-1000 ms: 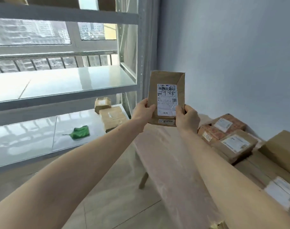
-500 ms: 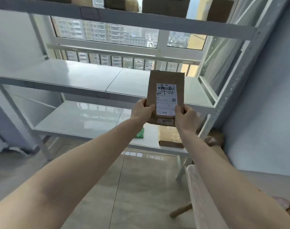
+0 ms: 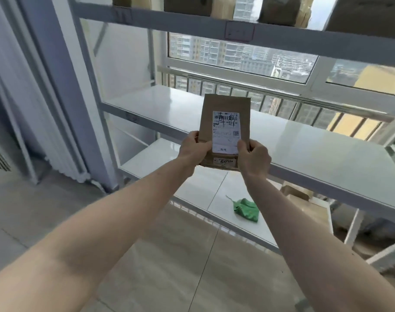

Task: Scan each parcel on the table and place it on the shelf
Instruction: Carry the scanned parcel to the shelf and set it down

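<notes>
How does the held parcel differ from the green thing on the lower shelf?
The parcel is brown, flat and stiff, with a white label; the green thing is crumpled and unlabelled. The parcel is held upright in both hands, left and right; the green thing lies loose on the lower shelf. The parcel looks larger.

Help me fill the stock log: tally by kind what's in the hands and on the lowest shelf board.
Brown parcel, held in left hand and right hand: 1
Green crumpled item: 1
Cardboard box at the right end: 1 clear; the arm may hide more
Total: 3
</notes>
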